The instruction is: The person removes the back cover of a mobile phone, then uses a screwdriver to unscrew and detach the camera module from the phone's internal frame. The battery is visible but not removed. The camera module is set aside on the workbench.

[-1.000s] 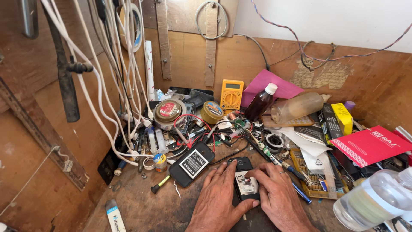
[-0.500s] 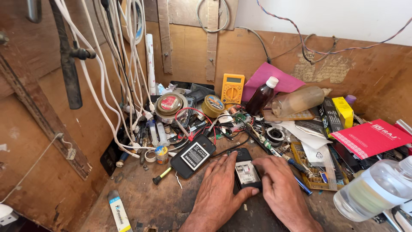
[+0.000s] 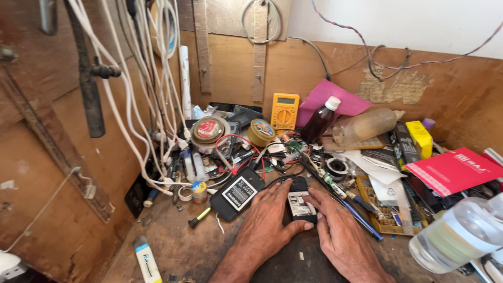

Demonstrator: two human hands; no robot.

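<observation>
A cluttered wooden desk [image 3: 173, 246] sits in a plywood corner. Both hands clamp one small black phone [image 3: 300, 205] at 6 o'clock: left hand [image 3: 268, 222] thumb along its lower edge, right hand [image 3: 339, 236] fingertips at its side. Judged step: prying; next needs steady pressure. A battery [image 3: 238, 193] lies just at 9 o'clock.

Lying flat in the middle of the desk [image 3: 173, 246]: black phone battery [image 3: 237, 193] with a white label. Just right of it, between both hands, a small black phone [image 3: 300, 206] with a white sticker. At the back by the wall, yellow meter [image 3: 284, 111] with a small grey screen. Left of it, round tin [image 3: 208, 129] with a red label. Far right, flat red packet [image 3: 454, 170], and behind it a yellow box [image 3: 420, 138]. Bottom left, white tube [image 3: 147, 260] with a blue and yellow label.
</observation>
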